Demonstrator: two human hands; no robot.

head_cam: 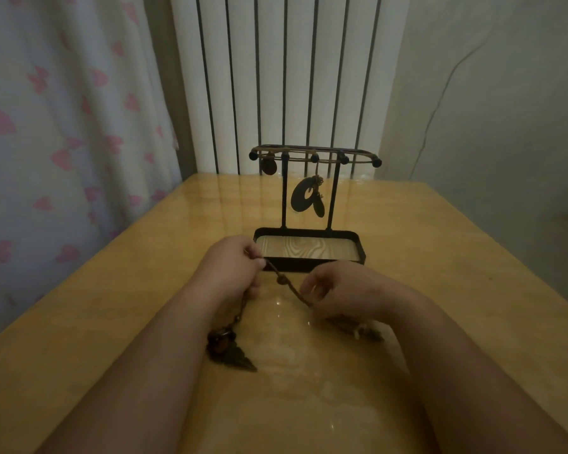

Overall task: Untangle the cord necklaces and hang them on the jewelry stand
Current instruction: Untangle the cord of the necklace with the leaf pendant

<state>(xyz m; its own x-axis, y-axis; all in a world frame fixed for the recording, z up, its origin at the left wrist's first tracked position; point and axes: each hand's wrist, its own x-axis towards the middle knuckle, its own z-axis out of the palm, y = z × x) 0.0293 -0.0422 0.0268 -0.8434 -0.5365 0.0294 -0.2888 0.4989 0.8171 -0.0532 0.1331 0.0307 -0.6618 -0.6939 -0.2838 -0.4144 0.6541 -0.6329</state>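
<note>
Table [440,257]: yellow wood, glossy.
Jewelry stand [284,198]: black metal, wood-lined tray, far centre. A round pendant [268,165] hangs at the left of its top bar and a ring pendant [304,194] at the centre.
Cord [286,285]: brown, knotted, stretched between both hands, just near of the stand.
Left hand [233,267]: grip pinching the cord.
Right hand [338,290]: grip pinching the cord.
Leaf pendant [232,352]: on the table beside the left forearm.
Another pendant [358,329]: near the right wrist.

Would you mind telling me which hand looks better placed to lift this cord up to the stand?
Probably the left hand: it pinches the cord closer to the jewelry stand, while the right hand holds it lower, nearer the person.
</note>
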